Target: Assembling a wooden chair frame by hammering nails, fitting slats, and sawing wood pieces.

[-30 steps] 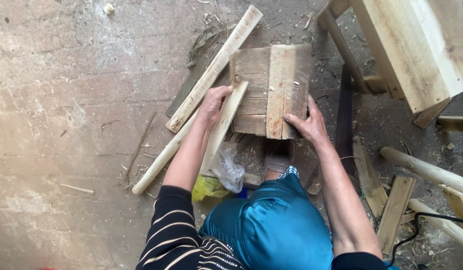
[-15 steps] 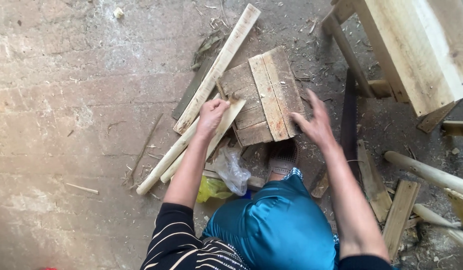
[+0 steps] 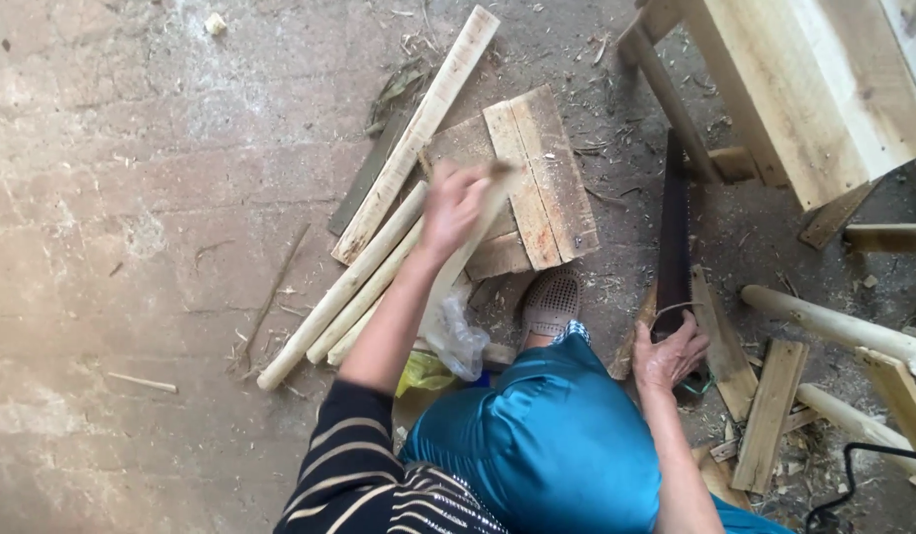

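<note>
My left hand [image 3: 452, 206] is blurred and closed around a thin pale wooden slat [image 3: 470, 247] that lies slanted over the left edge of a small panel of nailed boards [image 3: 539, 183] on the floor. Lower right, my right hand [image 3: 670, 352] grips the handle of a dark handsaw [image 3: 673, 229], which lies flat on the floor with its blade pointing away from me. My foot in a perforated shoe [image 3: 552, 301] rests just below the panel, and my blue-clad knee [image 3: 557, 435] is in front.
A long flat plank [image 3: 418, 129] and several round pale sticks [image 3: 344, 292] lie left of the panel. A crumpled plastic bag [image 3: 456, 341] sits by my knee. A wooden bench [image 3: 804, 79] stands top right, with offcuts [image 3: 770, 415] and poles [image 3: 834, 326] at right.
My right hand left the panel's right edge and dropped down-right onto the saw handle. The panel turned and now lies flatter. My left hand shifted along the slat.
</note>
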